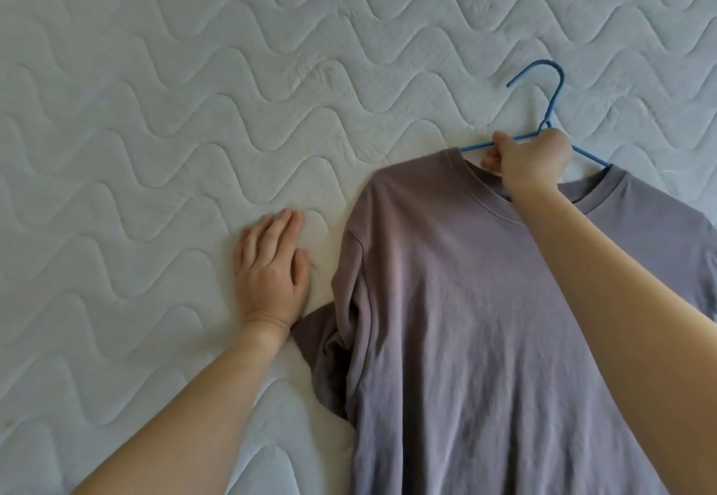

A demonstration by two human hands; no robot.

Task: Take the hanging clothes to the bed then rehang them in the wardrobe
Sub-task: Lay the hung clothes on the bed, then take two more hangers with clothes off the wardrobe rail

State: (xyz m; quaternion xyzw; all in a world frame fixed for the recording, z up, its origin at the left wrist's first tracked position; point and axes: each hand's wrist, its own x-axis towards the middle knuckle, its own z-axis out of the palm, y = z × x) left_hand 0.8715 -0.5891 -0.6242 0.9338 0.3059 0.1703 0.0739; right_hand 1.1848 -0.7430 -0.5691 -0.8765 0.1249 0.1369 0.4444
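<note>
– While the right hand (531, 161) grips the blue hanger (553, 101) just below the hook, thumb and fingers curled round the wire, where's the other one?
– The left hand (271, 265) lies flat on the quilted mattress (155, 106), palm down, fingers straight and close together, holding nothing. It's just beside the shirt, not on it.
– Shirt?
– Grey-mauve t-shirt (446, 320), on the hanger, front up, spread over the mattress in the right half of the view. Collar at the far side, hem runs off the bottom edge.
– Hanger inside the neck?
– Both wire arms go in under the collar. The hook sticks out past the neckline, away from the person, its open end toward the left of the view. The right forearm crosses the shirt's chest to reach it.
– Hanger lifted or lying flat?
– Hard to judge from above. Possibly raised a little at the neck.
– Sleeves?
– One sleeve (326, 359) is bunched and folded by the left wrist, right up against it. The other lies out at the right edge, partly cut off by the frame.
– Rest?
– Pale mattress cover with wavy stitching fills the remaining view
</note>
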